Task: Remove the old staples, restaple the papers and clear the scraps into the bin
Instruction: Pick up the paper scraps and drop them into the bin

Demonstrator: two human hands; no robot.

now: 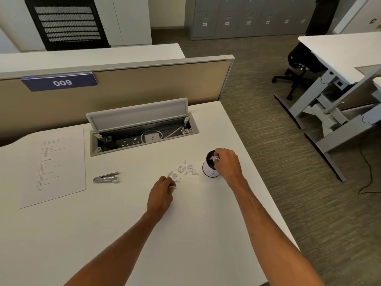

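A scatter of small white paper scraps [183, 171] lies on the white bench [206, 234], just left of a small round bin [210, 167]. The right hand [226, 165] pinches scraps over the bin's mouth. The left hand [161, 195], at seven o'clock from the scatter, is closed on a scrap. A metal stapler [106, 177] and printed papers [54, 168] lie toward nine o'clock.

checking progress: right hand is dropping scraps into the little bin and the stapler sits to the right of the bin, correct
Not quite. In the head view the stapler lies to the left of the bin, near the papers. The right hand does hold scraps over the bin.
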